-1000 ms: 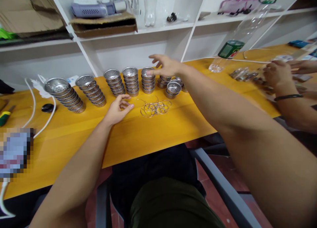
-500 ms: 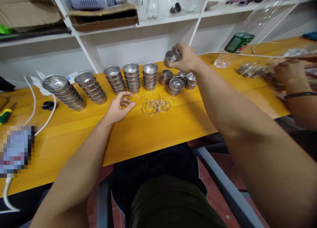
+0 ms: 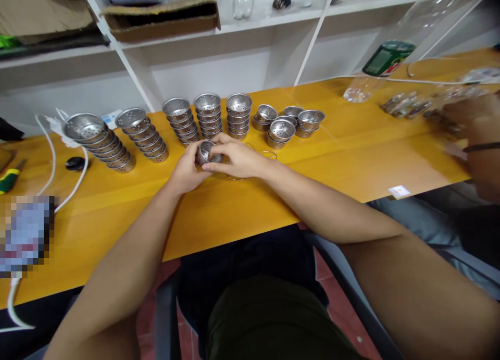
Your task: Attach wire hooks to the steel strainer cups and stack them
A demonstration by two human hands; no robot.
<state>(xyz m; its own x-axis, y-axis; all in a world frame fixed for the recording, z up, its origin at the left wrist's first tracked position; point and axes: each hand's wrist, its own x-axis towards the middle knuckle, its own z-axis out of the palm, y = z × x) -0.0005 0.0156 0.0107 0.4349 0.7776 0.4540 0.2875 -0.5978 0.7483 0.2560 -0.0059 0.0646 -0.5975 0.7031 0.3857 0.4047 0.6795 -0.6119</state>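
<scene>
Between my two hands, just above the table, is a small perforated metal cup. My left hand is wrapped round its left side. From the right, my right hand grips the cup with its fingers at the rim. Thin wire rings lie on the table, mostly hidden beneath my right hand. Behind my hands stand stacks of the same cups, one beside another. A group of shorter cups sits to the right of these stacks.
Two leaning cup stacks stand at the left, near a black round cap and white cables. A clear bottle with a green label is at the back right. Another person's hand works at the right. White shelves line the back.
My right hand has come left and down from above the short cups, carrying a metal cup to my left hand. My left hand, open before, now holds it too.
</scene>
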